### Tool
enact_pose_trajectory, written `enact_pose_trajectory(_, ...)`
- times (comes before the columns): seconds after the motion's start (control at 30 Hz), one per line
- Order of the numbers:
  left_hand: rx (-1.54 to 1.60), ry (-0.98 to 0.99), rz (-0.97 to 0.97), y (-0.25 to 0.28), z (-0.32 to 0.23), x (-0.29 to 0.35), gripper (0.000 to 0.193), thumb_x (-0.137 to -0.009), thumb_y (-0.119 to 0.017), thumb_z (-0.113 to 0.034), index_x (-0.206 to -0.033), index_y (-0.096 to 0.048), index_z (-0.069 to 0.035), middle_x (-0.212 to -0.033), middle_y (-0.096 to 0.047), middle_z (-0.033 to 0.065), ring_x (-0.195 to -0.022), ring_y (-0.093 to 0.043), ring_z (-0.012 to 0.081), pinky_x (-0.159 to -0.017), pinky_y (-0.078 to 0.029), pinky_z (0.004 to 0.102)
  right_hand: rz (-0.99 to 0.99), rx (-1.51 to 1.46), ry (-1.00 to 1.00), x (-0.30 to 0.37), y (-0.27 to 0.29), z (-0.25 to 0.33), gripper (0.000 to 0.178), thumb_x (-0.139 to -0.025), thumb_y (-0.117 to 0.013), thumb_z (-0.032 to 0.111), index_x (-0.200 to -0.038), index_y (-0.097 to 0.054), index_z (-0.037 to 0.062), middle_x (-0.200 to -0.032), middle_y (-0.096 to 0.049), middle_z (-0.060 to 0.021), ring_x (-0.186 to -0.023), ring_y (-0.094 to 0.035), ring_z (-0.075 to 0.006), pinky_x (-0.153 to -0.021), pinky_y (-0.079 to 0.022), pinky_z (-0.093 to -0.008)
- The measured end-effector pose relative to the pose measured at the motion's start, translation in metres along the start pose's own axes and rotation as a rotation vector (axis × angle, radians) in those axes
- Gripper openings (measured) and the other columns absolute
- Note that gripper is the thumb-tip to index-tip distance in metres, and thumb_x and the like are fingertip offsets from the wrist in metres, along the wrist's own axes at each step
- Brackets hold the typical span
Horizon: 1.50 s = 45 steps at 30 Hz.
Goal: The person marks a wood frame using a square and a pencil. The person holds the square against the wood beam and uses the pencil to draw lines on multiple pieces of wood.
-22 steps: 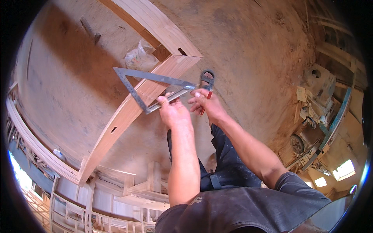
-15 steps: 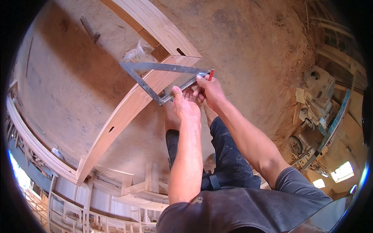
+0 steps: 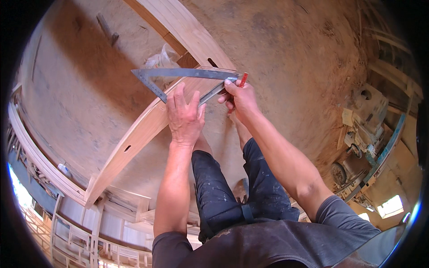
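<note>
We can pass right, over brown dirt floor (image 3: pixel 295 85); left, the long pale wooden beam (image 3: pixel 145 128) blocks us.

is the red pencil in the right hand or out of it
In: the red pencil sticks out above and below the right hand.

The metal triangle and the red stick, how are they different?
The metal triangle is big and grey; the red stick is much smaller and bright red. The metal triangle is an open, three-sided frame; the red stick is just one narrow piece. Both are held in the right hand.
</note>
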<state>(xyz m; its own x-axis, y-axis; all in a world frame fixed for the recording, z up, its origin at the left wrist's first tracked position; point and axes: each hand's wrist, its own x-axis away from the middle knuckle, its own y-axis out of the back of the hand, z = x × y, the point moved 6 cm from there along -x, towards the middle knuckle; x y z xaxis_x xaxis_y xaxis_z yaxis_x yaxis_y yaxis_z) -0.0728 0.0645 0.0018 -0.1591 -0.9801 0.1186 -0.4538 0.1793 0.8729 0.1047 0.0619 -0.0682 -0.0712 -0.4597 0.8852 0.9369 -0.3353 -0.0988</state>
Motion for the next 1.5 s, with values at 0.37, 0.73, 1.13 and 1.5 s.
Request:
enact_pose_trajectory(0.37, 0.036, 0.021, 0.030, -0.009, 0.000, -0.003, 0.039, -0.072, -0.083, -0.013, -0.110, -0.073, -0.008, -0.150, -0.042, 0.0229, -0.122, -0.051, 0.0404, -0.102, -0.047, 0.0467, 0.016, -0.109, 0.028, 0.001, -0.005, 0.002, 0.014, -0.105, -0.054, 0.015, -0.100, -0.060, 0.0039, -0.081, -0.063, -0.0051, -0.062, -0.068, -0.0152, -0.043, -0.041, -0.0242)
enact_pose_trajectory(0.73, 0.006, -0.023, 0.004, -0.011, 0.003, -0.003, 0.039, -0.074, -0.083, -0.015, -0.109, -0.068, -0.009, -0.153, -0.039, 0.0261, -0.107, -0.060, 0.0368, -0.090, -0.053, 0.0447, -0.027, -0.129, 0.056, 0.001, -0.005, 0.000, 0.016, -0.106, -0.053, 0.015, -0.098, -0.059, 0.0041, -0.080, -0.063, -0.0058, -0.060, -0.068, -0.0159, -0.041, -0.039, -0.0237)
enact_pose_trajectory(1.13, 0.039, 0.028, 0.094, -0.017, 0.000, -0.005, 0.036, -0.080, -0.079, -0.014, -0.114, -0.071, -0.009, -0.153, -0.036, 0.0261, -0.135, -0.048, 0.0442, -0.105, -0.050, 0.0463, -0.076, -0.073, 0.045, 0.000, -0.004, 0.000, 0.017, -0.105, -0.056, 0.016, -0.092, -0.057, 0.0044, -0.074, -0.065, -0.0072, -0.058, -0.068, -0.0159, -0.038, -0.039, -0.0243)
enact_pose_trajectory(1.5, 0.070, 0.031, 0.134, -0.015, -0.002, -0.007, 0.038, -0.081, -0.079, -0.014, -0.118, -0.072, -0.010, -0.154, -0.034, 0.0264, -0.139, -0.045, 0.0448, -0.105, -0.049, 0.0461, -0.045, -0.050, 0.082, 0.000, -0.004, 0.001, 0.022, -0.105, -0.054, 0.018, -0.088, -0.057, 0.0049, -0.071, -0.063, -0.0063, -0.052, -0.065, -0.0144, -0.038, -0.038, -0.0240)
